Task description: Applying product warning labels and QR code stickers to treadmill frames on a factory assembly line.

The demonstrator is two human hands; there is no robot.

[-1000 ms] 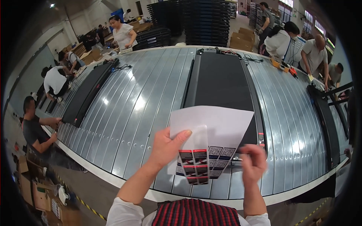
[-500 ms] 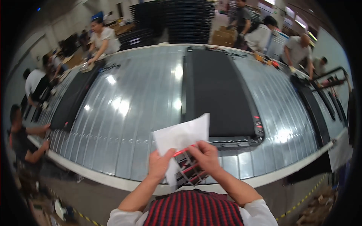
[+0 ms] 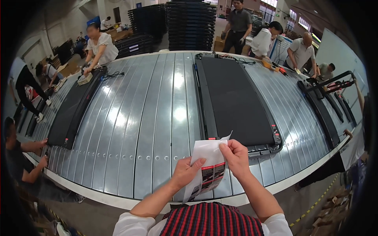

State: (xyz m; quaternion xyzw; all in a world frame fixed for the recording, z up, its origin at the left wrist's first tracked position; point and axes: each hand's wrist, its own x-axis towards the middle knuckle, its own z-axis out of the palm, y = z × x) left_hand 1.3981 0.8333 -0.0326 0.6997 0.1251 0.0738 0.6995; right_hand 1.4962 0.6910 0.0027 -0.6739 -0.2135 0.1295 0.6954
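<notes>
Label sheets are hanging over the tabletop; left fingers are pinching their left side, right fingers are pinching their upper right corner.

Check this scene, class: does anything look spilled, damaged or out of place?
Nothing clearly stands out. The label sheets bend between the left hand and right hand, as held paper may, and the black deck lies on the metal slats.
</notes>
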